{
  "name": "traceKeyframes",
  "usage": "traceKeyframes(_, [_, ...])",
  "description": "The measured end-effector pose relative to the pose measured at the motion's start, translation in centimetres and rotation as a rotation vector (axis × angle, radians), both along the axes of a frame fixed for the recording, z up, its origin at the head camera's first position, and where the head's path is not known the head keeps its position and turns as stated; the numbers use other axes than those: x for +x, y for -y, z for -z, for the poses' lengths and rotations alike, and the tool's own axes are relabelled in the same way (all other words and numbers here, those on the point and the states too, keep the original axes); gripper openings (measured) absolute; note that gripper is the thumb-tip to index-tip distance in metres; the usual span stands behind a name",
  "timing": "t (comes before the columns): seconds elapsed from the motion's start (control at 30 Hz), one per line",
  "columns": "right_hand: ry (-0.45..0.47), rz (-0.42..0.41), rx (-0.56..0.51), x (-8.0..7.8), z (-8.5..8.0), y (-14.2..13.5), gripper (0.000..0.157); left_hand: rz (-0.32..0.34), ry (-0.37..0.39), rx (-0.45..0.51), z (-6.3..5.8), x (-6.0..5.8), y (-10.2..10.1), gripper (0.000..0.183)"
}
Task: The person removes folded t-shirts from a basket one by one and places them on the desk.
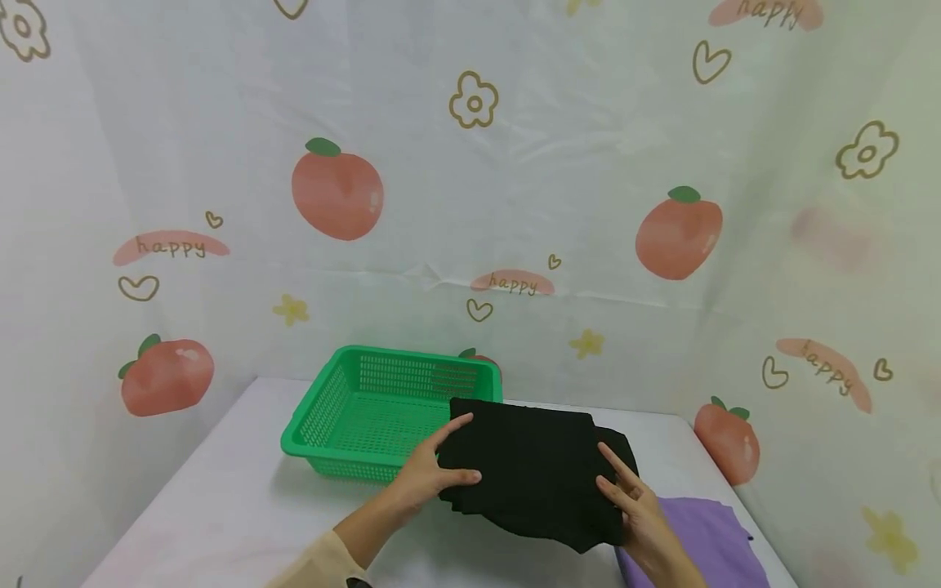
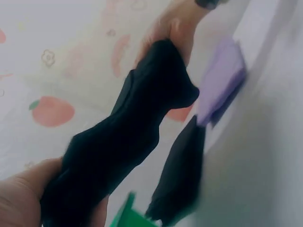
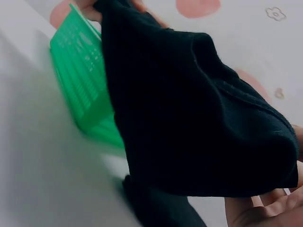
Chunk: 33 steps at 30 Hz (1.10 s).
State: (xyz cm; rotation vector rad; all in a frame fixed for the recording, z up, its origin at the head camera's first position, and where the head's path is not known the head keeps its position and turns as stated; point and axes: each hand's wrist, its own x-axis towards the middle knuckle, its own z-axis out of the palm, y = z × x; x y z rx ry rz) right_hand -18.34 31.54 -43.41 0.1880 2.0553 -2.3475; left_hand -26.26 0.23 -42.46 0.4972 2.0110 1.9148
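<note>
A folded black cloth (image 1: pixel 529 474) is held up off the table between both hands. My left hand (image 1: pixel 426 474) grips its left edge, thumb and a finger lying over the near face. At the opposite edge, my right hand (image 1: pixel 643 518) holds the cloth with fingers on the front. In the left wrist view the bundle looks thick and layered, and in the right wrist view a fold gapes along one side. A second black cloth (image 2: pixel 180 175) lies on the table below, mostly hidden behind the held one in the head view.
A green plastic basket (image 1: pixel 294 437) with slotted walls stands at the back left, partly behind the held cloth. A folded purple cloth (image 1: pixel 709 539) lies at the table's right edge. Behind the white table (image 1: pixel 220 498) hangs a fruit-printed curtain (image 1: pixel 573 163).
</note>
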Motion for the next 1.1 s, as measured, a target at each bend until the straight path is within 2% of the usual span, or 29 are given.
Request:
traceKeyframes(0.07, [0.009, -0.006, 0.034, 0.8, 0.3, -0.7, 0.062, 0.030, 0.017, 0.016, 0.4, 0.7, -0.5, 0.083])
traceKeyframes(0.23, [0.009, -0.027, 0.124, 2.2, 1.1, -2.4, 0.064, 0.058, 0.028, 0.042, 1.5, 2.1, -1.5, 0.073])
traceKeyframes(0.37, [0.036, 0.008, 0.205, 3.2, 1.9, -3.5, 0.066, 0.071, 0.026, 0.050, 2.3, 2.9, -2.3, 0.070])
traceKeyframes(0.53, [0.115, 0.042, 0.301, 4.1, 3.0, -4.8, 0.071, 0.076, 0.005, 0.023, 3.2, 3.9, -3.2, 0.065])
traceKeyframes(0.77, [0.156, 0.047, 0.447, 4.8, 4.8, -6.9, 0.078, 0.094, -0.050, 0.028, 4.3, 4.8, -4.9, 0.054])
traceKeyframes(0.93, [0.148, 0.119, 0.433, 5.0, 6.6, -7.2, 0.084, 0.100, -0.097, 0.009, 5.2, 5.1, -5.8, 0.051])
traceKeyframes(1.1, [0.112, 0.144, 0.401, 4.6, 7.8, -7.0, 0.081, 0.093, -0.112, -0.004, 6.1, 5.2, -5.9, 0.050])
